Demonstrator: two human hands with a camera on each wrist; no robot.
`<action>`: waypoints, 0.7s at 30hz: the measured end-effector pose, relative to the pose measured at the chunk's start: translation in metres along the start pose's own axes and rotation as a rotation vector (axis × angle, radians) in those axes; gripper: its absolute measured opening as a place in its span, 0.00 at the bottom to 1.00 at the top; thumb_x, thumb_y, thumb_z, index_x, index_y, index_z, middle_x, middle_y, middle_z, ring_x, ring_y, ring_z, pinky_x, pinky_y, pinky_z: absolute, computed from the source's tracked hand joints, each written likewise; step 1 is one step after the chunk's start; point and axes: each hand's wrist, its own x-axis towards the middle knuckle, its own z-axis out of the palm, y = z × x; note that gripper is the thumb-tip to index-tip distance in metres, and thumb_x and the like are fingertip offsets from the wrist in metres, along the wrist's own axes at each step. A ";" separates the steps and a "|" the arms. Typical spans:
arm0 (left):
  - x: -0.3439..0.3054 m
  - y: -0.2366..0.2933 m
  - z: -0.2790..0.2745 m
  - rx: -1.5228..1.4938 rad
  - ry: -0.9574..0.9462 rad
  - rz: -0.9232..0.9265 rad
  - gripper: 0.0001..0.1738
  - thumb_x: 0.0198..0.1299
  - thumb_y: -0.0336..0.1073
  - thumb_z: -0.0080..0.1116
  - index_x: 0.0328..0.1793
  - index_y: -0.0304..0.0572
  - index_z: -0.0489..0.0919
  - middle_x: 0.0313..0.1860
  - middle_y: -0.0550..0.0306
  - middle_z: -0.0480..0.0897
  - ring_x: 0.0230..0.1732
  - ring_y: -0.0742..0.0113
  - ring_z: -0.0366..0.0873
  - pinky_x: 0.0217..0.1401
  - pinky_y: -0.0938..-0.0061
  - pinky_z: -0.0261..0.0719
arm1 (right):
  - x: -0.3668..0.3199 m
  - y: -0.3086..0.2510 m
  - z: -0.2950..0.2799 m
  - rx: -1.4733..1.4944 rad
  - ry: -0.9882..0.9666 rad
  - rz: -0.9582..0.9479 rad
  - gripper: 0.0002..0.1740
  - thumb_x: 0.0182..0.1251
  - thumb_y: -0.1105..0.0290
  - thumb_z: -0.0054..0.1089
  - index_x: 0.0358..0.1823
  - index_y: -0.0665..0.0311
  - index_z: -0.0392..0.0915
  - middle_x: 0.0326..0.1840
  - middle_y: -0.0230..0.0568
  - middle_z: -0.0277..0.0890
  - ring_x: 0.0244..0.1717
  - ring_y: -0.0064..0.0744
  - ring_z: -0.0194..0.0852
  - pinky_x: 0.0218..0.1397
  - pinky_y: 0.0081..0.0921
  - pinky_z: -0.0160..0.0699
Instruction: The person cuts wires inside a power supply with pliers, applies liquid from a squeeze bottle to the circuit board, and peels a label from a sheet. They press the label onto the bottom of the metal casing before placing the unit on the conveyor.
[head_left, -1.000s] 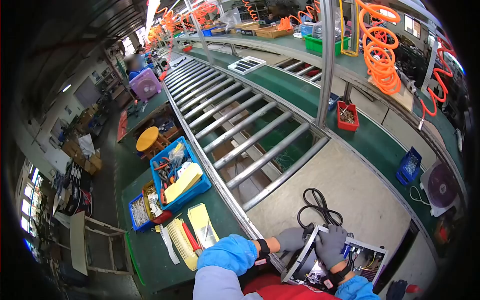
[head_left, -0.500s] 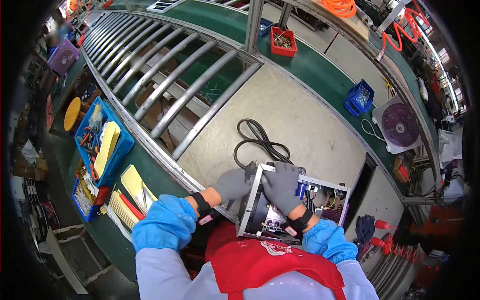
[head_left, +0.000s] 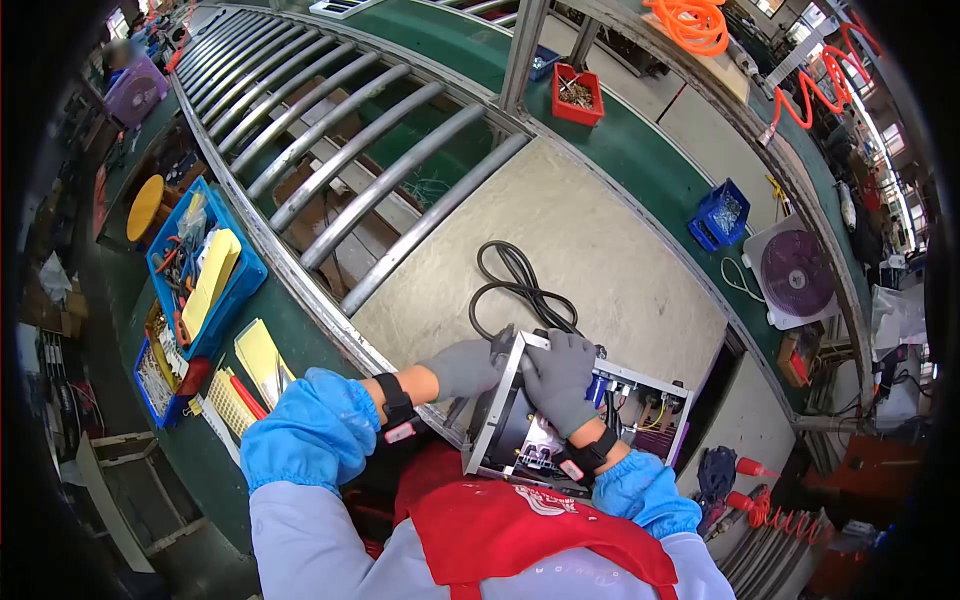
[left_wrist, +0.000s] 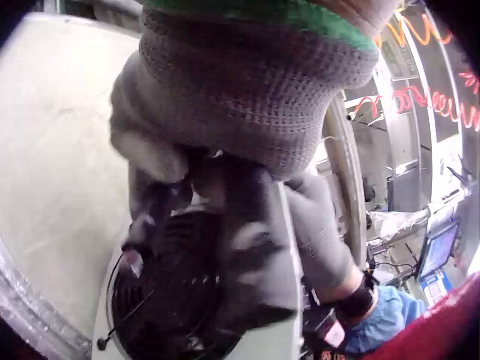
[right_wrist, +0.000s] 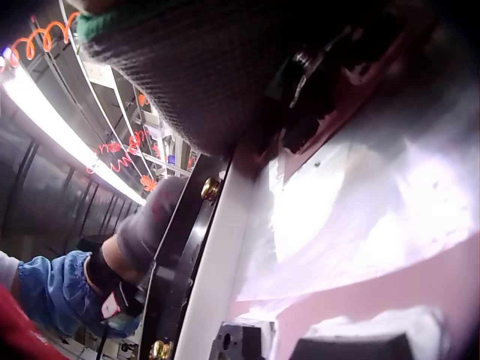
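An open metal case with wiring and a circuit board inside stands at the near edge of the bench, close to the red apron. My gloved right hand grips its upper frame, fingers over the rim. Against the case's left side, my gloved left hand has curled fingers at the end of a black cord, near a dark fan grille. That grip is blurred and partly hidden in the left wrist view. The cord lies looped behind the case. Brass screws show along the case edge.
Metal rollers run off to the far left. A blue tool tray, yellow cards and a red-handled tool lie on the left bench. Red and blue hardware bins and a purple fan stand at right.
The head view has turned downward and right, bringing the case and apron more fully into sight. Both hands stay at the same parts of the case.
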 end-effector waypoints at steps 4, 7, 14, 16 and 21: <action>0.015 -0.023 0.023 0.190 0.217 0.084 0.13 0.56 0.41 0.62 0.38 0.39 0.83 0.32 0.39 0.86 0.36 0.39 0.86 0.40 0.50 0.82 | 0.000 0.000 -0.002 -0.007 -0.022 0.009 0.12 0.60 0.57 0.64 0.40 0.51 0.89 0.47 0.42 0.76 0.53 0.47 0.70 0.59 0.50 0.62; 0.014 -0.022 0.024 0.134 0.383 0.168 0.11 0.55 0.41 0.62 0.37 0.40 0.83 0.35 0.40 0.87 0.37 0.39 0.86 0.39 0.50 0.83 | 0.001 0.000 -0.001 -0.042 0.004 -0.015 0.13 0.62 0.56 0.64 0.43 0.50 0.88 0.44 0.39 0.75 0.51 0.45 0.70 0.58 0.48 0.61; -0.010 0.024 -0.022 -0.060 -0.190 -0.128 0.15 0.55 0.43 0.63 0.40 0.38 0.84 0.35 0.39 0.87 0.35 0.42 0.87 0.40 0.53 0.82 | 0.000 0.000 0.001 -0.017 0.017 -0.008 0.11 0.60 0.57 0.64 0.37 0.53 0.89 0.48 0.42 0.77 0.53 0.47 0.71 0.59 0.49 0.62; -0.006 0.017 -0.018 -0.002 -0.114 -0.076 0.17 0.56 0.44 0.62 0.41 0.37 0.84 0.35 0.38 0.87 0.36 0.43 0.87 0.41 0.54 0.83 | 0.003 0.000 0.000 -0.012 0.016 -0.007 0.11 0.60 0.57 0.64 0.37 0.53 0.89 0.48 0.43 0.77 0.53 0.47 0.71 0.59 0.49 0.62; 0.015 -0.028 0.029 0.172 0.175 0.039 0.21 0.60 0.50 0.60 0.44 0.38 0.85 0.37 0.37 0.87 0.39 0.43 0.88 0.44 0.53 0.84 | 0.000 0.000 0.001 -0.003 0.030 -0.014 0.11 0.60 0.57 0.65 0.38 0.53 0.88 0.48 0.42 0.77 0.53 0.47 0.71 0.59 0.49 0.62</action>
